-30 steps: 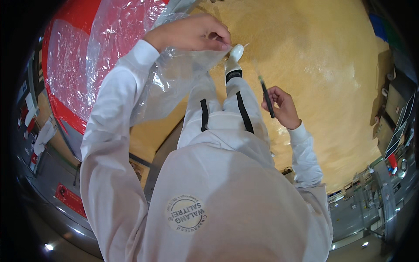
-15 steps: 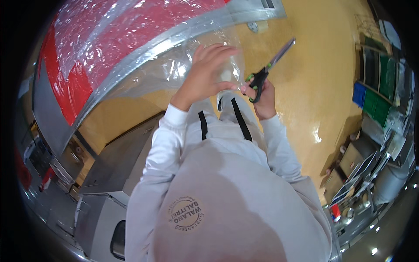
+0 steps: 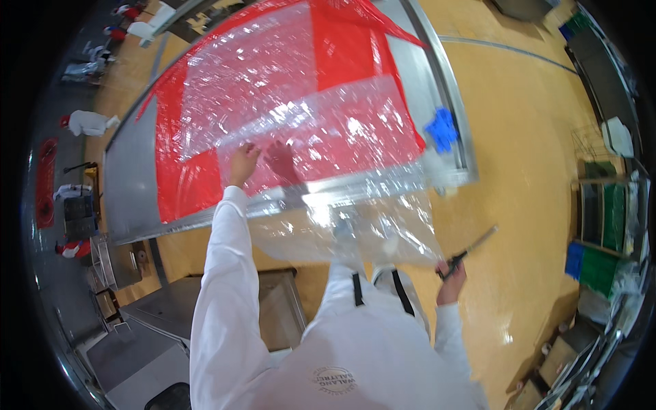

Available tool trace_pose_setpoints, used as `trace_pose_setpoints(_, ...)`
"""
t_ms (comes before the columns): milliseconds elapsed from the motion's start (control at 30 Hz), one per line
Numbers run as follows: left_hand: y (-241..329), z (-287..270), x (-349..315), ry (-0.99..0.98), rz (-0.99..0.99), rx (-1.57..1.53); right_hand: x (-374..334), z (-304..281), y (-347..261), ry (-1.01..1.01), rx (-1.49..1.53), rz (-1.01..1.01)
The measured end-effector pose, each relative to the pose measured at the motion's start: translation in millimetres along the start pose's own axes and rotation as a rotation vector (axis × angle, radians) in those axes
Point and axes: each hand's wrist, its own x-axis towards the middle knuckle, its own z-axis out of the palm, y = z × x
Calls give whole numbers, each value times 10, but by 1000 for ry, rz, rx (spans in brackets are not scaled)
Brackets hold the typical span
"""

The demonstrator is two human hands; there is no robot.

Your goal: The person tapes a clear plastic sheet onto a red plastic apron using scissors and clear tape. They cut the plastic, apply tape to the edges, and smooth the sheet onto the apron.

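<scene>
My left hand (image 3: 243, 165) reaches out over the near side of a metal table, fingers apart. Under and beside it lies a clear plastic sheet (image 3: 321, 130), spread over red plastic sheeting (image 3: 188, 195). A dark reflection or shadow of the hand shows on the plastic. The near part of the clear sheet hangs over the table edge in front of my legs. Low at the right, my right hand (image 3: 451, 285) grips a pair of scissors (image 3: 471, 250), blades pointing up and right. The hanging sheet's corner meets this hand; whether it is pinched there, I cannot tell.
The metal table (image 3: 130, 184) has a raised rim, with a blue glove (image 3: 442, 130) near its right corner. Steel cabinets (image 3: 147, 342) stand at the lower left. Racks with green and blue crates (image 3: 593, 273) line the right. Several people in white work far left.
My left hand has moved away from the right hand and out over the table. The clear sheet is now spread wider, and the scissors have shifted lower right. The view takes in more table.
</scene>
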Motion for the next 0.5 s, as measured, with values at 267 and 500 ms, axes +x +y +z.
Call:
trace_pose_setpoints(267, -941, 29, 1104, 12, -188, 444, -42, 405, -323, 169, -332, 69)
trace_pose_setpoints(500, -1019, -83, 1194, -5, -4, 381, 104, 1044, -756, 111, -325, 50)
